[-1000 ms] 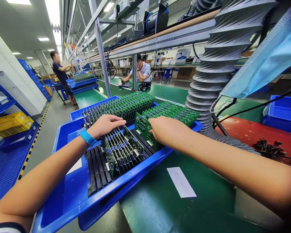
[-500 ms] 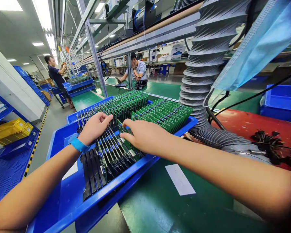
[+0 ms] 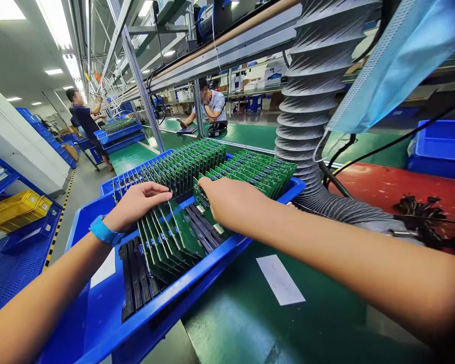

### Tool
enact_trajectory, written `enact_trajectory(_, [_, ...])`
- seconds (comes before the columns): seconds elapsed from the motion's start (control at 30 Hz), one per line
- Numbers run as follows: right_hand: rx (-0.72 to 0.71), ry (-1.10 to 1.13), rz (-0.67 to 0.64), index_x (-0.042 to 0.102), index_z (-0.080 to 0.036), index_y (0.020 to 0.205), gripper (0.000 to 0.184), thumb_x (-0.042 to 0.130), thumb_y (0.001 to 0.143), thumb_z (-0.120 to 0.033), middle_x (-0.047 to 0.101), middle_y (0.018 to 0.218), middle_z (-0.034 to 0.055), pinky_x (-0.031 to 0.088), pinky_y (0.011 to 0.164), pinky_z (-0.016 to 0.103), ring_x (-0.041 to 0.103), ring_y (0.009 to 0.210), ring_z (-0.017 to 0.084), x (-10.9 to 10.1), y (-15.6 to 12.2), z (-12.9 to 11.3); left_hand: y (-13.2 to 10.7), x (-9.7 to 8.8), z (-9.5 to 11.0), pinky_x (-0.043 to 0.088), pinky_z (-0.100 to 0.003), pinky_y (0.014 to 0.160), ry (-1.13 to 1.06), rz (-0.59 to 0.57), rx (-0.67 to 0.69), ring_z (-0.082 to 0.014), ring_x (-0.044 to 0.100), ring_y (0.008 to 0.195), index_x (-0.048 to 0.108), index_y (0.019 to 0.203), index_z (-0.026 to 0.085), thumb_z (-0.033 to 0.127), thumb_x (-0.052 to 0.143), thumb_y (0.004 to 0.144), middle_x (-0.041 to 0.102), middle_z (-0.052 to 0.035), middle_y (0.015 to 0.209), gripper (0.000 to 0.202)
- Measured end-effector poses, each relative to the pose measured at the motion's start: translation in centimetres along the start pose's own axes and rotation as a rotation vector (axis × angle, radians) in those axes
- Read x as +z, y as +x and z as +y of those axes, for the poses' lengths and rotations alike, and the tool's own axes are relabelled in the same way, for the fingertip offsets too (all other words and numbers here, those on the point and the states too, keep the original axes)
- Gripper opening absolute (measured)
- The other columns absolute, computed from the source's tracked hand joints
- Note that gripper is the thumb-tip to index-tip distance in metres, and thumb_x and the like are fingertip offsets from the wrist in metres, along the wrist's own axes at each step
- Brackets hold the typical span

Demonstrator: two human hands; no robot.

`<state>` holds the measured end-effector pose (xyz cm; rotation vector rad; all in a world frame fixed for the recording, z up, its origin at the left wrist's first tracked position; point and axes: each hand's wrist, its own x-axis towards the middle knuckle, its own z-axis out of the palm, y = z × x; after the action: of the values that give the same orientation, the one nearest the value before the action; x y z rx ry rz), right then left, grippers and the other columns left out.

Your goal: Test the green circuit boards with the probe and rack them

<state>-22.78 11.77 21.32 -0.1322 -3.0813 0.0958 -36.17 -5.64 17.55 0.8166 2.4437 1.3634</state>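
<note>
Rows of green circuit boards [image 3: 254,169] stand on edge in a blue tray [image 3: 208,265]. My right hand [image 3: 233,202] is closed on a circuit board [image 3: 200,196] near the right-hand row, its thumb at the board's upper edge. To its left, my left hand [image 3: 134,205], with a blue wristband [image 3: 105,231], pinches the top edge of another circuit board [image 3: 185,235] at the end of the leaning front group. Black slotted racks [image 3: 136,280] lie under the boards, showing between my hands and at the tray's near left.
A grey ribbed duct [image 3: 307,101] and a hanging blue face mask [image 3: 398,76] rise at the right. A paper slip [image 3: 280,279] lies on the green bench [image 3: 242,323]. Blue bins [image 3: 440,146] stand far right. Co-workers [image 3: 212,106] are farther back.
My right hand has moved slightly right with a circuit board, opening a gap that bares the black rack. My left hand has shifted down onto the top edge of a front board.
</note>
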Motion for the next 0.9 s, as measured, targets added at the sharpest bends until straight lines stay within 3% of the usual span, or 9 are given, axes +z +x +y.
enact_trajectory(0.17, [-0.006,-0.101,-0.073,0.065,-0.010,0.106,0.024,0.055,0.084,-0.011,0.069,0.096,0.0177,0.049,0.069,0.028,0.068,0.088,0.024,0.6,0.4,-0.7,0.1,0.0,0.2,0.048,-0.027,0.062,-0.005,-0.011,-0.017,-0.0159,0.061,0.065,0.069,0.084,0.017,0.055,0.081,0.057,0.069,-0.0028,0.076,0.048])
enact_trajectory(0.33, [-0.153,-0.106,0.242,0.070,-0.013,0.097,0.024,0.050,0.092,-0.027,0.065,0.105,0.0167,0.049,0.070,0.030,0.064,0.095,0.026,0.4,-0.3,-1.3,0.3,0.0,0.3,0.047,-0.028,0.064,0.002,-0.013,-0.017,-0.0166,0.060,0.066,0.068,0.078,0.017,0.057,0.081,0.054,0.069,-0.0027,0.075,0.048])
enact_trajectory(0.43, [-0.165,0.147,0.123,0.071,-0.018,0.097,0.029,0.050,0.092,-0.038,0.070,0.094,0.0102,0.048,0.064,0.029,0.067,0.084,0.023,0.4,-0.7,-1.7,0.4,0.2,0.5,0.048,-0.030,0.067,0.020,-0.024,-0.017,-0.0192,0.062,0.070,0.069,0.077,0.016,0.053,0.082,0.052,0.070,-0.0040,0.076,0.047])
enact_trajectory(0.53, [-0.089,0.266,-0.017,0.070,-0.018,0.099,0.021,0.057,0.087,-0.029,0.072,0.089,0.0075,0.047,0.062,0.027,0.067,0.079,0.021,0.4,-0.7,-1.7,0.5,0.5,0.7,0.048,-0.032,0.076,0.024,-0.027,0.000,-0.0213,0.065,0.080,0.070,0.086,0.017,0.053,0.075,0.061,0.072,-0.0051,0.086,0.044])
enact_trajectory(0.63, [-0.028,0.191,0.092,0.069,-0.017,0.106,0.023,0.059,0.087,-0.024,0.068,0.105,0.0113,0.048,0.068,0.028,0.067,0.086,0.022,0.2,-0.6,-1.4,0.5,0.6,0.8,0.049,-0.033,0.078,0.011,0.003,0.000,-0.0206,0.066,0.081,0.067,0.098,0.017,0.049,0.066,0.070,0.071,-0.0044,0.092,0.043])
enact_trajectory(0.73, [-0.075,0.220,0.221,0.069,-0.017,0.107,0.027,0.057,0.089,-0.033,0.066,0.108,0.0116,0.049,0.069,0.030,0.066,0.086,0.023,0.0,-0.8,-1.7,0.4,0.6,0.8,0.049,-0.029,0.070,0.036,0.098,-0.007,-0.0190,0.065,0.075,0.066,0.092,0.017,0.038,0.067,0.068,0.069,-0.0021,0.082,0.032])
enact_trajectory(0.83, [-0.167,0.336,0.154,0.071,-0.016,0.101,0.026,0.059,0.087,-0.034,0.072,0.093,0.0084,0.049,0.068,0.030,0.067,0.083,0.022,0.3,-0.9,-2.7,0.3,0.7,0.9,0.047,-0.026,0.063,0.057,0.213,-0.002,-0.0168,0.062,0.066,0.061,0.081,0.018,0.035,0.065,0.071,0.063,0.0016,0.068,0.020])
enact_trajectory(0.9, [-0.185,0.360,0.105,0.071,-0.016,0.102,0.025,0.061,0.086,-0.032,0.072,0.095,0.0092,0.048,0.067,0.029,0.067,0.084,0.022,0.5,-0.8,-3.3,0.1,0.7,1.1,0.047,-0.026,0.060,0.036,0.236,-0.004,-0.0160,0.061,0.062,0.059,0.082,0.018,0.038,0.063,0.075,0.063,0.0020,0.066,0.021])
